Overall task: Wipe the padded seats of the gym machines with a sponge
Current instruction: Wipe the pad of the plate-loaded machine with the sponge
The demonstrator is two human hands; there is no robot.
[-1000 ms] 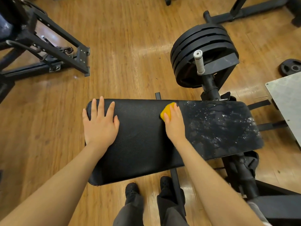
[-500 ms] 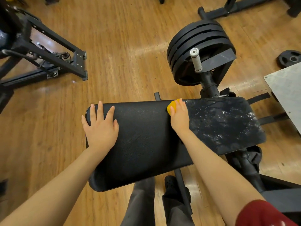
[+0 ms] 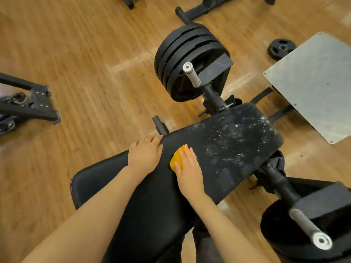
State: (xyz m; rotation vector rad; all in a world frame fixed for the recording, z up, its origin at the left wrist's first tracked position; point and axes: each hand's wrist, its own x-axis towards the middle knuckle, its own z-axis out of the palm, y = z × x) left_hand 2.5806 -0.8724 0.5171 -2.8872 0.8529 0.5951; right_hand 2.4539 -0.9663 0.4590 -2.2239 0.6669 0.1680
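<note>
Wooden flooring runs under the black padded seat. On it the left hand lies flat, fingers at the far edge. Just right, the right hand presses a yellow sponge against the padding, fingers over it. White residue speckles the seat's right end; stacked weight plates stand beyond.

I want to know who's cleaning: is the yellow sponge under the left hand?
No, the yellow sponge lies under the right hand, while the left hand rests flat on the black padded seat.
</note>
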